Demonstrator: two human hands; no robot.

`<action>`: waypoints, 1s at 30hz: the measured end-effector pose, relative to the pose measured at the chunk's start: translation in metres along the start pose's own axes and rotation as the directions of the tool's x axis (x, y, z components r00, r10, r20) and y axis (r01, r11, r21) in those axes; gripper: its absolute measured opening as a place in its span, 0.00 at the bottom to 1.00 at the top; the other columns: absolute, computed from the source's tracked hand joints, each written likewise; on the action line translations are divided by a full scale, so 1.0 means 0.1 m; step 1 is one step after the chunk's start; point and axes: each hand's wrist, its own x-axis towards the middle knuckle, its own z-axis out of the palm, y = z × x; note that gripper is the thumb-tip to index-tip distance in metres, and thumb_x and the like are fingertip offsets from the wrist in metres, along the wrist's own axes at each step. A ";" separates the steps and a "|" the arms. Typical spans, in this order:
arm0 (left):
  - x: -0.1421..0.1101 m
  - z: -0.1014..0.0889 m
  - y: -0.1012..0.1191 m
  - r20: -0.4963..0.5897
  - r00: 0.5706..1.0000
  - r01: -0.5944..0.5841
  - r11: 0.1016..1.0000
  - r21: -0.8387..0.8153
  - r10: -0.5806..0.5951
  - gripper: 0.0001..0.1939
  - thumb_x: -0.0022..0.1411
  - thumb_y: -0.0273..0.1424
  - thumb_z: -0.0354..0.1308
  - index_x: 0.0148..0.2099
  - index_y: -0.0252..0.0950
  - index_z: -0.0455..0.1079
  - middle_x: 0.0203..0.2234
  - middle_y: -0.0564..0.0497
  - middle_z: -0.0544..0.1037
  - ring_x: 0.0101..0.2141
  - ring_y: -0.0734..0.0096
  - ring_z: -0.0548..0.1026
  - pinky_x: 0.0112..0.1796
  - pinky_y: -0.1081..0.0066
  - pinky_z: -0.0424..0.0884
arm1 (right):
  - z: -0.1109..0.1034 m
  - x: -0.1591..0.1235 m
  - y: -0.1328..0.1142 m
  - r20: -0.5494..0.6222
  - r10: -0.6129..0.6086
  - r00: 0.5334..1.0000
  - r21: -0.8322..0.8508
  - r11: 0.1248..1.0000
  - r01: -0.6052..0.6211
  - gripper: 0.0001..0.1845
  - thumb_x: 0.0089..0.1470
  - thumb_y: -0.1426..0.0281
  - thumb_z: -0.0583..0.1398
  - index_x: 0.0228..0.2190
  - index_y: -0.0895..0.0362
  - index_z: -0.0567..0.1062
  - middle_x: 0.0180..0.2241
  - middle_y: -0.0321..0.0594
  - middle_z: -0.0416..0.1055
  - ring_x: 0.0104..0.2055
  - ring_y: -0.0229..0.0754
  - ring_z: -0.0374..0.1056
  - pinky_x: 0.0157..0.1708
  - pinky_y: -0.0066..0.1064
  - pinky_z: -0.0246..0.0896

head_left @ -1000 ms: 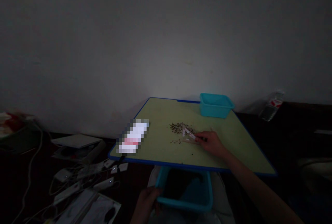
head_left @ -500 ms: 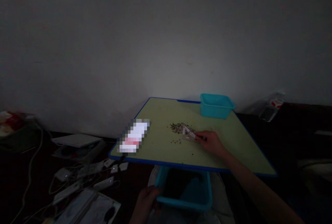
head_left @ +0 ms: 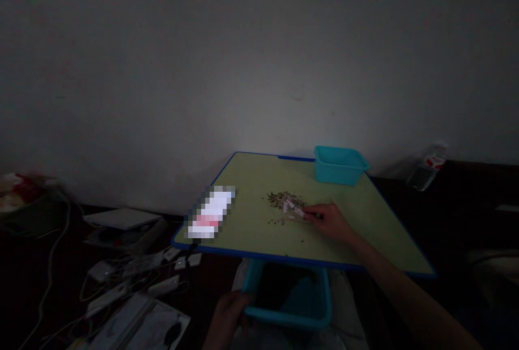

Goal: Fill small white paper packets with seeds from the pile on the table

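Observation:
My right hand (head_left: 330,221) is closed on a thin, partly clear plastic piece with white patches (head_left: 295,208); its exact kind cannot be made out. The piece lies low over the near right side of a scattered heap of small dark bits (head_left: 279,199), like seeds or beans, on the table. Below the table's front edge, my left hand (head_left: 232,309) grips the left rim of a blue plastic bin (head_left: 287,320). Its inside is dark, so the contents are unclear.
The pale green table (head_left: 251,174) has a blue edge. A second blue bin (head_left: 339,173) stands at its back right corner. At the left lies a blurred-out phone-like screen (head_left: 211,214). Power strips and cables (head_left: 162,285) clutter the floor; a plastic bottle (head_left: 425,169) leans at the right.
The plastic piece in my right hand has tilted a little and shifted slightly among the dark bits. My left hand stays at the bin's rim.

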 end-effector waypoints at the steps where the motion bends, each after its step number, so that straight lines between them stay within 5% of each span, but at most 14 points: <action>1: 0.00 0.00 0.00 -0.005 1.000 0.001 1.000 0.001 -0.001 0.21 0.46 0.44 0.58 0.12 0.35 0.65 0.04 0.53 0.67 0.09 0.72 0.64 0.15 0.74 0.57 | -0.01 0.01 -0.01 0.015 -0.002 1.000 0.011 1.000 0.002 0.14 0.53 0.67 0.57 0.41 0.51 0.77 0.37 0.38 0.76 0.30 0.39 0.69 0.31 0.28 0.61; 30: -0.04 0.01 0.03 -0.056 0.998 0.040 0.998 -0.039 -0.042 0.18 0.44 0.43 0.59 0.14 0.35 0.66 0.05 0.54 0.67 0.10 0.72 0.64 0.14 0.73 0.57 | 0.03 0.08 -0.11 0.073 0.001 0.997 0.154 0.988 -0.012 0.13 0.52 0.67 0.57 0.39 0.52 0.78 0.34 0.35 0.77 0.30 0.39 0.70 0.29 0.27 0.60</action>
